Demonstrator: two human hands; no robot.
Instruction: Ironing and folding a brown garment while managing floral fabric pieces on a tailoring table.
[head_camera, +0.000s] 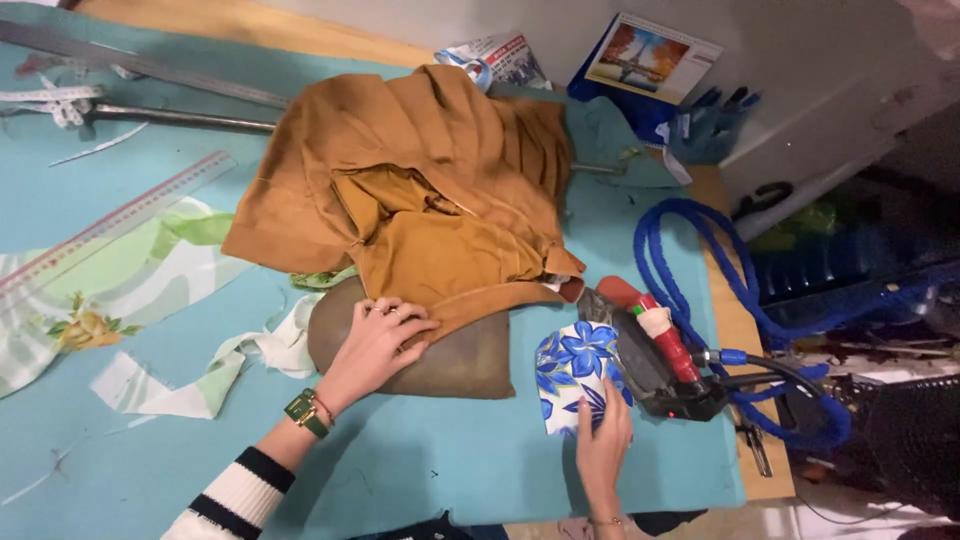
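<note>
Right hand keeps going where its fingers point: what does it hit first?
Probably the blue floral cloth: the right hand already has its fingertips on that cloth's lower edge, pointing up the table. Beyond it lies the mustard-brown garment.

At twelve o'clock on the tabletop (420, 470) lies a crumpled white-and-blue printed packet (497, 58); at one o'clock, a rectangular card (651, 55) shows an orange autumn-tree picture, white-bordered.

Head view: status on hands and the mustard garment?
Left hand flat on mustard garment edge over brown pressing pad. Right hand touching blue floral cloth beside iron. Blue hose looped at right.
</note>
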